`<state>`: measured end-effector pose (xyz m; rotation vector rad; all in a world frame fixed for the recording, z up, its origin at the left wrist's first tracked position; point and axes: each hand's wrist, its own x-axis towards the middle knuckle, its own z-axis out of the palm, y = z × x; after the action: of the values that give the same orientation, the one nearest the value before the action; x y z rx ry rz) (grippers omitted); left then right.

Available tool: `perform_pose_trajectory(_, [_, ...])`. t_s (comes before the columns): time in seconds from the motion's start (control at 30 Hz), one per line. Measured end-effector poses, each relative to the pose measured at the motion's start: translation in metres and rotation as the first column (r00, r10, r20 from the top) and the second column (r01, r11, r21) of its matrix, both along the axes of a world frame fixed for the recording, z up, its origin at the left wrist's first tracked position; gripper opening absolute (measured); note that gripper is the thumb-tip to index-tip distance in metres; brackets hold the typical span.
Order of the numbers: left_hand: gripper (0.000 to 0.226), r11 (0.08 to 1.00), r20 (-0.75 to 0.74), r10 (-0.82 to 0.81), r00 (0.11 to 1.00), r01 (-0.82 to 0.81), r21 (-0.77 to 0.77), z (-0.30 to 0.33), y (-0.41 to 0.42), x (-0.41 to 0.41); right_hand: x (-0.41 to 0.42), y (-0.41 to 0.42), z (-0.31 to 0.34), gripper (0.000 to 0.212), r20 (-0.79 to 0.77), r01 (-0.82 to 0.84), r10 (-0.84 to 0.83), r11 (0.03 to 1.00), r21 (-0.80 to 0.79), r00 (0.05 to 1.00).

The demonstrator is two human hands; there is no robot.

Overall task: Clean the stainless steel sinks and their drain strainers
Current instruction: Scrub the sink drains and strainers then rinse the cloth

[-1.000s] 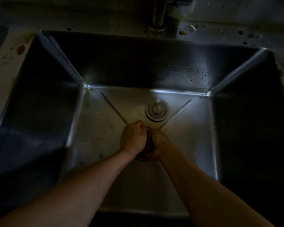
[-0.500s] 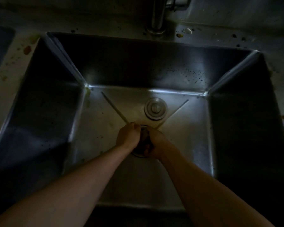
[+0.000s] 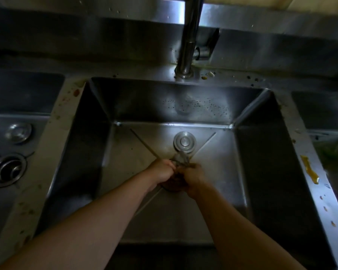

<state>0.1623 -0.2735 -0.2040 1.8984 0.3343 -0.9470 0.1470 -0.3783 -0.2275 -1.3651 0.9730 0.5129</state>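
Observation:
Both my hands reach down to the drain at the middle of the stainless steel sink [image 3: 261, 162]. My left hand [image 3: 162, 171] and my right hand [image 3: 191, 176] are curled side by side round a dark round drain strainer [image 3: 173, 185] at the drain hole. A greyish part [image 3: 180, 158] sticks up between the fingers; it is too dim to tell what it is. A round metal stopper [image 3: 184, 142] lies on the sink floor just behind the hands.
The faucet [image 3: 187, 45] stands at the back rim. The left sink holds an open drain [image 3: 8, 170] and a loose round lid [image 3: 19, 132]. Food scraps and a yellow smear [image 3: 309, 170] lie on the rims. Dark specks dot the back wall.
My view has pulled back and tilted up, showing the neighbouring sinks. Both hands stay at the drain, and a greyish part now shows above my fingers.

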Motion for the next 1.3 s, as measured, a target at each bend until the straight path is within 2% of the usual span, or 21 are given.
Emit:
perform_pose_trajectory(0.07, [0.025,0.997,0.023,-0.076,0.997,0.075,0.023,0.006,0.003,0.001,-0.002,-0.004,0.000,0.032,-0.002,-0.032,0.032,0.989,-0.145,0.999])
perform_pose_trajectory(0.17, [0.018,0.969,0.112,-0.179,0.977,0.155,0.195,0.006,0.012,0.005,-0.005,-0.018,0.000,0.044,-0.039,-0.107,0.099,0.926,-0.363,0.994])
perform_pose_trajectory(0.23, [0.014,0.937,0.150,-0.232,0.961,0.179,0.301,-0.001,0.022,0.007,-0.006,-0.037,-0.001,0.044,-0.055,-0.157,0.149,0.858,-0.489,0.987])
perform_pose_trajectory(0.3, [0.028,0.891,0.125,-0.299,0.946,0.230,0.391,-0.010,0.036,0.009,-0.006,-0.063,-0.004,0.037,-0.095,-0.218,0.205,0.746,-0.629,0.974])
perform_pose_trajectory(0.4, [0.053,0.793,-0.011,-0.387,0.922,0.338,0.507,-0.029,0.052,0.011,0.006,-0.095,-0.017,0.036,-0.172,-0.282,0.235,0.599,-0.750,0.957])
perform_pose_trajectory(0.47, [0.057,0.729,-0.065,-0.413,0.908,0.373,0.573,-0.039,0.057,0.009,0.013,-0.108,-0.028,0.054,-0.261,-0.362,0.258,0.530,-0.766,0.930])
perform_pose_trajectory(0.53, [0.057,0.672,-0.088,-0.447,0.890,0.399,0.624,-0.050,0.057,0.007,0.013,-0.113,-0.044,0.070,-0.378,-0.520,0.376,0.429,-0.739,0.846])
perform_pose_trajectory(0.57, [0.060,0.662,-0.100,-0.451,0.887,0.408,0.629,-0.055,0.056,0.005,0.012,-0.111,-0.051,0.068,-0.413,-0.579,0.447,0.345,-0.739,0.793])
perform_pose_trajectory(0.6, [0.064,0.656,-0.111,-0.453,0.884,0.415,0.630,-0.057,0.054,0.004,0.009,-0.105,-0.056,0.060,-0.387,-0.566,0.474,0.324,-0.758,0.791])
perform_pose_trajectory(0.67, [0.067,0.639,-0.117,-0.458,0.881,0.418,0.646,-0.062,0.050,0.002,0.003,-0.081,-0.064,0.044,-0.279,-0.501,0.537,0.325,-0.802,0.796])
perform_pose_trajectory(0.73, [0.066,0.630,-0.108,-0.466,0.878,0.415,0.656,-0.063,0.049,0.004,-0.003,-0.049,-0.067,0.033,-0.201,-0.500,0.629,0.344,-0.795,0.751])
perform_pose_trajectory(0.83, [0.069,0.709,-0.112,-0.414,0.903,0.397,0.583,-0.060,0.055,0.007,-0.008,-0.021,-0.065,0.026,-0.168,-0.525,0.701,0.331,-0.784,0.693])
perform_pose_trajectory(0.87, [0.071,0.734,-0.114,-0.399,0.910,0.391,0.555,-0.058,0.059,0.007,-0.008,-0.017,-0.064,0.024,-0.139,-0.526,0.715,0.355,-0.773,0.686])
perform_pose_trajectory(0.93, [0.071,0.758,-0.102,-0.369,0.924,0.363,0.543,-0.054,0.068,0.005,-0.008,-0.016,-0.056,0.026,-0.112,-0.562,0.752,0.375,-0.737,0.649])
perform_pose_trajectory(1.07, [0.068,0.726,-0.072,-0.299,0.952,0.276,0.630,-0.053,0.091,-0.001,0.020,0.001,-0.031,0.034,0.006,-0.459,0.788,0.365,-0.810,0.616])
perform_pose_trajectory(1.13, [0.070,0.714,-0.077,-0.310,0.948,0.285,0.639,-0.056,0.103,-0.001,0.051,0.013,-0.031,0.041,-0.003,-0.442,0.845,0.276,-0.853,0.534])
perform_pose_trajectory(1.23, [0.083,0.744,-0.130,-0.310,0.942,0.325,0.584,-0.061,0.116,0.000,0.092,0.029,-0.043,0.054,-0.196,-0.528,0.928,0.001,-0.849,0.318])
perform_pose_trajectory(1.3, [0.076,0.752,-0.127,-0.310,0.942,0.325,0.573,-0.063,0.115,0.001,0.103,0.033,-0.053,0.063,-0.273,-0.601,0.942,-0.106,-0.792,0.193])
